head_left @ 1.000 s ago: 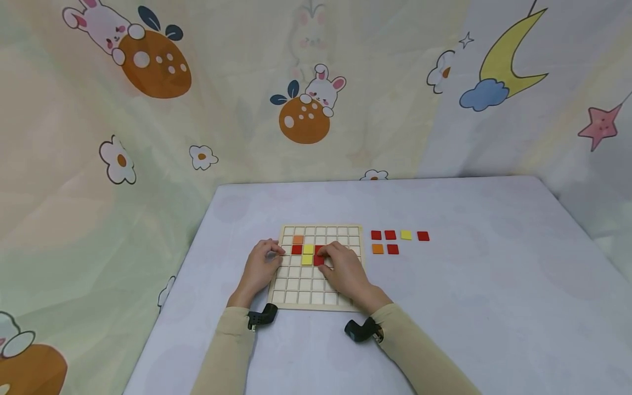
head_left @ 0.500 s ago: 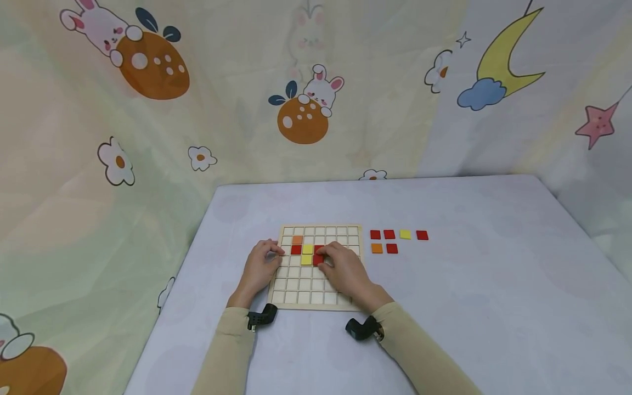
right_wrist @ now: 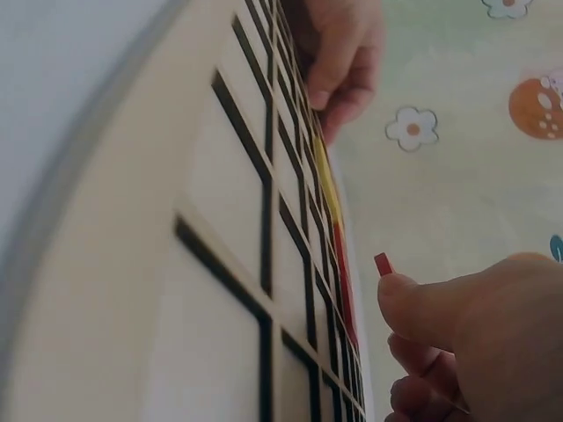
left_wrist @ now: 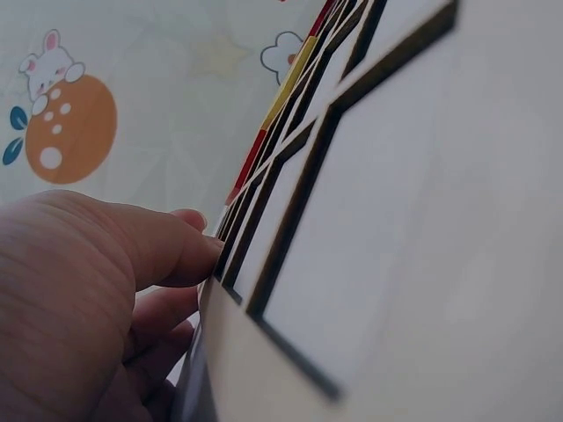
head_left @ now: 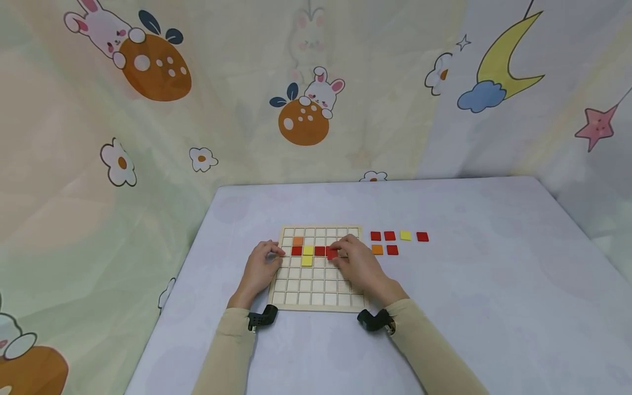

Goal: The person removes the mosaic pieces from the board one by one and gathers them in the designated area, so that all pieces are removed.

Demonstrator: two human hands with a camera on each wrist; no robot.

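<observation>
A light wooden grid board (head_left: pixel 316 308) lies on the table. My left hand (head_left: pixel 259 269) holds its left edge, the thumb at the rim with the other fingers lower at the side in the left wrist view. Between thumb and fingertips my right hand (head_left: pixel 364 267) pinches a red square tile (head_left: pixel 331 253), raised above the grid in the right wrist view. Just left of it sits another red tile (head_left: pixel 320 250) in a square. Farther left are two yellow tiles, one (head_left: pixel 308 250) behind the other (head_left: pixel 306 261), then a red tile (head_left: pixel 296 250) and an orange tile (head_left: pixel 298 241).
Right of the board lie loose tiles in two rows: several red ones (head_left: pixel 389 236), a yellow one (head_left: pixel 405 235) and an orange one (head_left: pixel 377 249). A white cloth covers the table (head_left: pixel 474 307). A printed curtain (head_left: pixel 237 99) hangs behind it.
My right hand has moved right and slightly away with the red tile, from in front of the placed red tile to its right side. The left hand stays at the board's edge.
</observation>
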